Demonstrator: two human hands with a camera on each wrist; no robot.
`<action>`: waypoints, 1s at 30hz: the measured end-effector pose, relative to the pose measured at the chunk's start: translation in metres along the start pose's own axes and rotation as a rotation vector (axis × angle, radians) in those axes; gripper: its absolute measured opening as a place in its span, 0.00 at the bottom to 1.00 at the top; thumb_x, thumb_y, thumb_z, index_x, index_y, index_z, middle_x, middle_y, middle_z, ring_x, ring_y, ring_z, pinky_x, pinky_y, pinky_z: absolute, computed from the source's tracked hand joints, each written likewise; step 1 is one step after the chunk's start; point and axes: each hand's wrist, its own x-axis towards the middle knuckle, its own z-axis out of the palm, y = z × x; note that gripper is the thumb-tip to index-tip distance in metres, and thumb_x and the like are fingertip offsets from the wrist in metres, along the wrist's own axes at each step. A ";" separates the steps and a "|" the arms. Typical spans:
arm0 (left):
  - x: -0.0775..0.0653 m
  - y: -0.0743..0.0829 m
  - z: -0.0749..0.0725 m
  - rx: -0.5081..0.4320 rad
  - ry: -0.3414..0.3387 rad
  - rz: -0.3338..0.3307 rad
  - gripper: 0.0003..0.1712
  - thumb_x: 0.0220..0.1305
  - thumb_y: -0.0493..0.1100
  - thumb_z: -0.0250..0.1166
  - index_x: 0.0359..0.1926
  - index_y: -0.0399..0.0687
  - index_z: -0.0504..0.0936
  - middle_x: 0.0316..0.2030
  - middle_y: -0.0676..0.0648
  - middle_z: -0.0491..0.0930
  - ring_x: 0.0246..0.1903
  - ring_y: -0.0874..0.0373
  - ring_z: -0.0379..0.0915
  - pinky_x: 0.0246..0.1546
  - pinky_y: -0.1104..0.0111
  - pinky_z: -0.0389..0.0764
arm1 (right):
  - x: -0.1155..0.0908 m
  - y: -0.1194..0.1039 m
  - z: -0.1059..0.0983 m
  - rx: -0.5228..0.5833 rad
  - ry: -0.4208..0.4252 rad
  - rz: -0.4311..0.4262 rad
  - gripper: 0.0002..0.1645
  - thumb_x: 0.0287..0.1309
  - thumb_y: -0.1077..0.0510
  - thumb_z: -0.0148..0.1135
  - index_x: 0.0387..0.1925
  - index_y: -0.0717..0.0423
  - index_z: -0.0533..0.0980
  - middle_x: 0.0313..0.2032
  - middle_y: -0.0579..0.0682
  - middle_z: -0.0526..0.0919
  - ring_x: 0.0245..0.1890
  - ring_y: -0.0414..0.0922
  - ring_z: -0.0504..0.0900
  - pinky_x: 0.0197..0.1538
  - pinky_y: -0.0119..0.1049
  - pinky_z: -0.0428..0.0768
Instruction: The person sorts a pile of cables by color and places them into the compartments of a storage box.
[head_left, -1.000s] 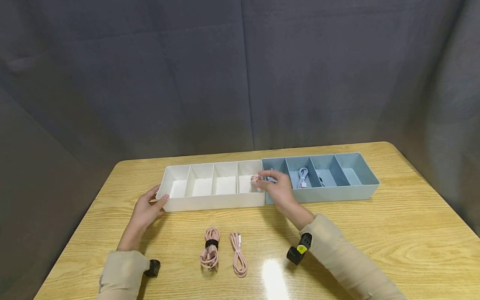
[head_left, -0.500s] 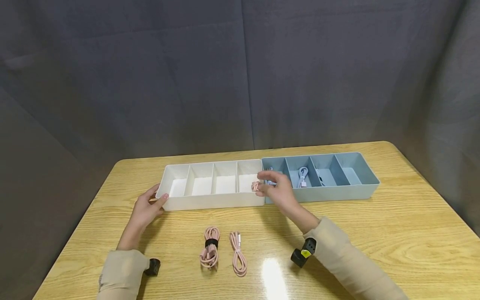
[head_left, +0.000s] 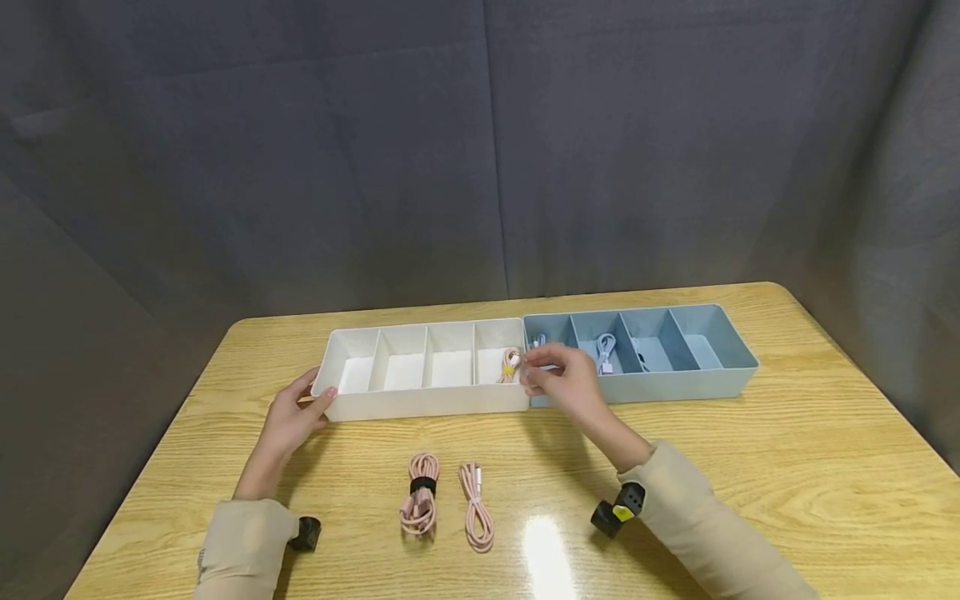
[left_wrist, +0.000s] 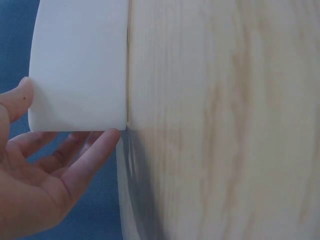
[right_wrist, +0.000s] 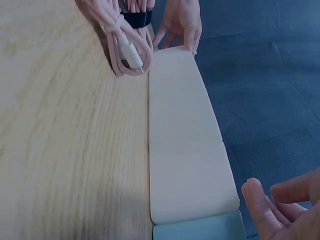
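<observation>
In the head view my left hand (head_left: 292, 419) holds the left end of a white divided box (head_left: 427, 404), thumb at the rim. The left wrist view shows fingertips (left_wrist: 111, 136) against its end wall. A pink cable bundle (head_left: 509, 367) with a yellow band lies in the white box's rightmost compartment. My right hand (head_left: 566, 379) hovers just right of it, over where the white box meets a blue divided box (head_left: 675, 385). In the right wrist view its thumb and fingers stand apart with nothing between them.
Two coiled pink cables lie on the wooden table (head_left: 360, 517) in front: one with a black strap (head_left: 423, 485), the other with a white plug (head_left: 477, 508). Blue-white cables (head_left: 605, 350) sit in several blue compartments. A dark curtain (head_left: 375, 167) hangs behind.
The right hand has let go of the pink cable bundle, which now lies in the white box's rightmost compartment, and has drawn slightly right. The left hand has stayed in place.
</observation>
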 end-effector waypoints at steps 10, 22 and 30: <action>0.000 0.002 -0.002 -0.004 -0.016 -0.001 0.33 0.67 0.46 0.54 0.67 0.34 0.55 0.52 0.30 0.65 0.49 0.37 0.68 0.38 0.60 0.80 | -0.008 0.002 -0.004 0.103 -0.074 0.079 0.11 0.55 0.72 0.56 0.40 0.75 0.74 0.35 0.67 0.78 0.27 0.45 0.82 0.34 0.39 0.82; 0.000 0.002 -0.003 -0.003 -0.031 -0.018 0.34 0.67 0.47 0.52 0.67 0.35 0.53 0.53 0.30 0.64 0.50 0.37 0.67 0.40 0.59 0.80 | -0.018 0.002 -0.007 0.090 -0.141 0.116 0.13 0.56 0.70 0.57 0.43 0.75 0.73 0.37 0.68 0.78 0.29 0.46 0.82 0.36 0.47 0.81; 0.000 0.003 -0.003 0.001 -0.031 -0.023 0.33 0.68 0.44 0.52 0.67 0.34 0.53 0.54 0.29 0.64 0.50 0.36 0.67 0.39 0.61 0.80 | -0.023 0.004 -0.009 0.031 -0.190 0.084 0.15 0.55 0.66 0.59 0.43 0.74 0.74 0.33 0.63 0.81 0.25 0.46 0.81 0.29 0.42 0.80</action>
